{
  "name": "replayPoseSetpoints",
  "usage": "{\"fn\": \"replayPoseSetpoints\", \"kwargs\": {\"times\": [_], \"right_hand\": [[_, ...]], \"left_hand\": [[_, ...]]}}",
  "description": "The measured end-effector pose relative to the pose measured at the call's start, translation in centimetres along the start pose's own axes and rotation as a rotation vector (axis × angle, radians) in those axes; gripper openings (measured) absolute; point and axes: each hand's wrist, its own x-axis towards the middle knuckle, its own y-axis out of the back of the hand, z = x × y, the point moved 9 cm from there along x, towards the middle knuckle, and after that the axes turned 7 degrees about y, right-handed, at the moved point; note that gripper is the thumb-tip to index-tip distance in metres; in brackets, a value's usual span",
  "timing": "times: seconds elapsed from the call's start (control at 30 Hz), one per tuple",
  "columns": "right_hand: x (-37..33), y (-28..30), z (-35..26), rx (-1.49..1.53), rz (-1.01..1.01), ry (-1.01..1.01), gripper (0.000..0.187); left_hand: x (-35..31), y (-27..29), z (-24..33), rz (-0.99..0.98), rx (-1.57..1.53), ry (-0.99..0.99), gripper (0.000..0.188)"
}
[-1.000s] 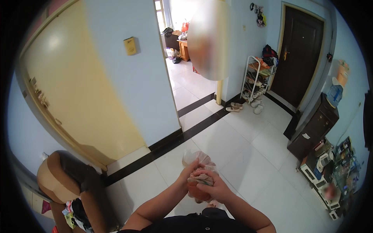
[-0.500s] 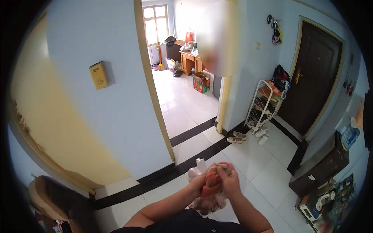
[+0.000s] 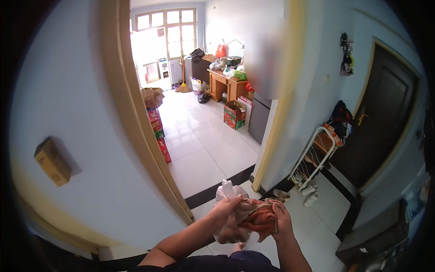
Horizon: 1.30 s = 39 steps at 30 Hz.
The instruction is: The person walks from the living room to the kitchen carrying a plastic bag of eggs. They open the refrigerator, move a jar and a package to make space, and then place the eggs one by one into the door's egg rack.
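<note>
reddish cloth beside plastic bag

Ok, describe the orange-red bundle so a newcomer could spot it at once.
Start from the open doorway's yellowish frame and look down to the lower middle of the view. There, the orange-red bundle is held between the left hand and right hand. It is crumpled and strongly coloured, unlike the pale, see-through bag beside it.

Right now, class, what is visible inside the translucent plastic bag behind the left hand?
Through the translucent plastic bag, brownish-red shapes show low down, too blurred to identify. The left hand and orange-red cloth cover part of it, hiding whatever lies there.
</note>
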Motion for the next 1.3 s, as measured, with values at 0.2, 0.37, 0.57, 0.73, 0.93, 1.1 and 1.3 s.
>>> {"fn": "replayPoseSetpoints", "kwargs": {"times": [0.2,0.37,0.57,0.73,0.93,1.1,1.3], "right_hand": [[19.1,-1.1,3.7,0.043,-0.100,-0.135,0.020],[34.3,-4.7,5.8,-0.027,-0.187,-0.194,0.022],[51.4,-8.6,9.2,0.073,-0.170,-0.318,0.017],[63.5,-16.6,14.7,0.145,-0.266,-0.368,0.016],[73.7,-28.3,14.7,-0.866,-0.778,0.744,0.030],[90.1,-27.6,15.6,-1.063,-0.559,0.812,0.024],[113.3,-22.9,15.5,-1.004,-0.338,0.620,0.020]], "left_hand": [[11.3,5.7,10.5,0.061,-0.084,-0.056,0.041],[19.8,11.5,19.2,0.111,-0.209,-0.129,0.041],[30.7,19.1,29.9,0.134,-0.294,-0.246,0.040],[40.2,24.1,38.3,0.127,-0.431,-0.184,0.037],[53.0,28.2,48.9,-0.296,-0.659,-0.012,0.037],[64.3,33.2,57.9,-0.088,-0.561,-0.348,0.033],[75.5,31.4,69.2,0.036,-0.474,-0.100,0.045]]}}
